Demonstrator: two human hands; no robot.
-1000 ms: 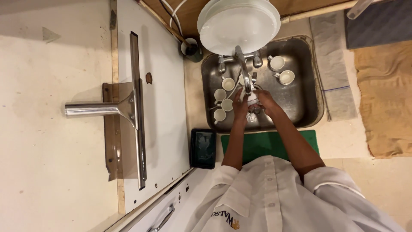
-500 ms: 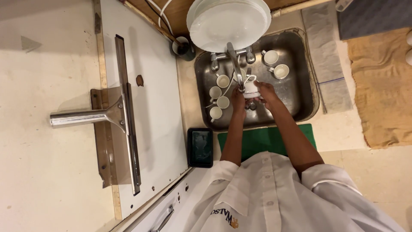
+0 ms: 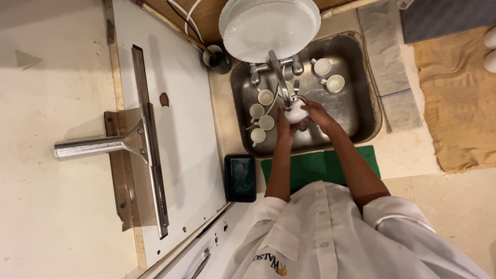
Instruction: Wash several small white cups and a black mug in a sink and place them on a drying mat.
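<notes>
- The left hand (image 3: pixel 283 123) and the right hand (image 3: pixel 316 112) meet over the middle of a stainless-steel sink (image 3: pixel 361 111), both curled around a small white ceramic cup (image 3: pixel 296 110) held just under the spout of the curved metal faucet (image 3: pixel 279 77).
- The left hand cups the rounded cup from its own side, fingers bent and closed against it; the right hand wraps the other side, fingers folded over the rim. How tightly either presses cannot be told.
- The sink basin is dull grey metal, rectangular with rounded corners, its floor wet and glinting.
- Four small white cups (image 3: pixel 261 116) with round mouths stand in a loose cluster on the basin's left side; two more white cups with handles (image 3: pixel 329 75) sit near the back right corner.
- A stack of broad, smooth white plates (image 3: pixel 268 27) rests behind the faucet, overhanging the sink's back edge.
- A flat green mat (image 3: pixel 320 165) lies along the near edge of the sink, under the forearms.
- A black rectangular tray (image 3: pixel 240 177) with a glossy surface sits just left of the mat.
- A folded grey cloth (image 3: pixel 385 62) and a coarse tan towel (image 3: pixel 457 98) lie right of the sink.
- A white cotton shirt (image 3: pixel 336 237) with buttons covers the person's upper body.
</notes>
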